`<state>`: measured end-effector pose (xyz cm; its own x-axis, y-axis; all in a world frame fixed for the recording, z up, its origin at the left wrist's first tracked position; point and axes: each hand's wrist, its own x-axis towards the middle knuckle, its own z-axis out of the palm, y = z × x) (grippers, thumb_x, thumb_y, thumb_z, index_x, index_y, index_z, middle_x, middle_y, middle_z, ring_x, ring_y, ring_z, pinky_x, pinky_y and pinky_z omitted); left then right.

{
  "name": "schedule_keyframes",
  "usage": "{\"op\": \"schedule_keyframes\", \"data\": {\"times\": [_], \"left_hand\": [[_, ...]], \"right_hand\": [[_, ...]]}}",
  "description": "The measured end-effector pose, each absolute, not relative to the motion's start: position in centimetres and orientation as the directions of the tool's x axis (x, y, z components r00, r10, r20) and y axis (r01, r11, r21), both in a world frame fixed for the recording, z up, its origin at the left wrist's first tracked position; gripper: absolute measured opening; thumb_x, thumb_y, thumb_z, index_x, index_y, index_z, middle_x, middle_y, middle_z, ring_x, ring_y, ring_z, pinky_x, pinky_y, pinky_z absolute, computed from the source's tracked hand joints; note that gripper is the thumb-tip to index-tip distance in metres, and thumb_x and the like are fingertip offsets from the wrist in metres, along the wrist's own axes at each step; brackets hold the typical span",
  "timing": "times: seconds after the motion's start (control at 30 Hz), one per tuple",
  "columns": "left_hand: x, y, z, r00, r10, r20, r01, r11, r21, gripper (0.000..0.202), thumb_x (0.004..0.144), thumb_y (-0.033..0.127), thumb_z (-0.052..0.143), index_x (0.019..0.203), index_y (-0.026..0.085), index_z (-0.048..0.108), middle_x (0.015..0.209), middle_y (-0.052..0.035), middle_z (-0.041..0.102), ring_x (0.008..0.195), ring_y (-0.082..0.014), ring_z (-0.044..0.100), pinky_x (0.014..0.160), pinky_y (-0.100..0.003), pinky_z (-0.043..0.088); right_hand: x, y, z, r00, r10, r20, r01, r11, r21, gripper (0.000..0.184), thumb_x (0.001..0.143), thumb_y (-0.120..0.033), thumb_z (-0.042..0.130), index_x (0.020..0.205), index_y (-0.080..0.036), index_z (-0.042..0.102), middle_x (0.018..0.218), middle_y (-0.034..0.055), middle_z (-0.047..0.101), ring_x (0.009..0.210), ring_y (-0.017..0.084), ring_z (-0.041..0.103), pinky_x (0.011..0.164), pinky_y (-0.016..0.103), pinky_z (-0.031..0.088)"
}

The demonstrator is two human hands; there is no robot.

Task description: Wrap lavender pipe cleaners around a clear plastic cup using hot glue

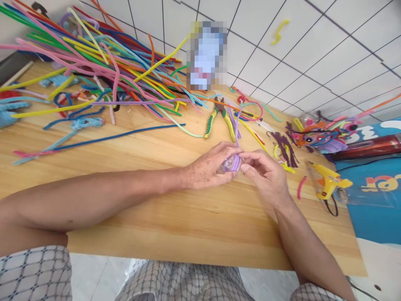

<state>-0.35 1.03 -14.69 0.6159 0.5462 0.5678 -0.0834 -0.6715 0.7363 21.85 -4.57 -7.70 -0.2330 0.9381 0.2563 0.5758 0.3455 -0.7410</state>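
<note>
My left hand [213, 165] is closed around a small clear plastic piece with purple pipe cleaner [233, 162] wound about it. The pipe cleaner's loose end rises from the coil toward the pliers. My right hand [265, 173] pinches at the right side of the coil, thumb and forefinger together on the purple strand. Beyond the hands, pliers [221, 119] with green and yellow handles lie with their handles spread. What the left fingers press on underneath is hidden.
A large heap of coloured pipe cleaners [125, 71] covers the back left. A phone [206, 56], blurred, leans on the tiled wall. To the right lie dark purple twisted pieces [285, 146] and a yellow glue gun [330, 179]. A blue pipe cleaner [125, 134] crosses the left side.
</note>
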Motion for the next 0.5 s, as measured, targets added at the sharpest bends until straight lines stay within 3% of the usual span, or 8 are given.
{"op": "schedule_keyframes", "data": {"times": [0.5], "left_hand": [[-0.6, 0.9, -14.6, 0.638, 0.529, 0.559, -0.078, -0.678, 0.731, 0.056, 0.101, 0.031, 0.065, 0.154, 0.024, 0.048, 0.150, -0.0196, 0.058, 0.149, -0.0342, 0.054, 0.123, -0.059, 0.052]], "right_hand": [[20.7, -4.9, -8.0, -0.098, 0.963, 0.250, 0.590, 0.259, -0.765, 0.014, 0.090, -0.020, 0.073, 0.103, -0.025, 0.075, 0.091, 0.0002, 0.069, 0.082, 0.018, 0.066, 0.074, 0.033, 0.054]]}}
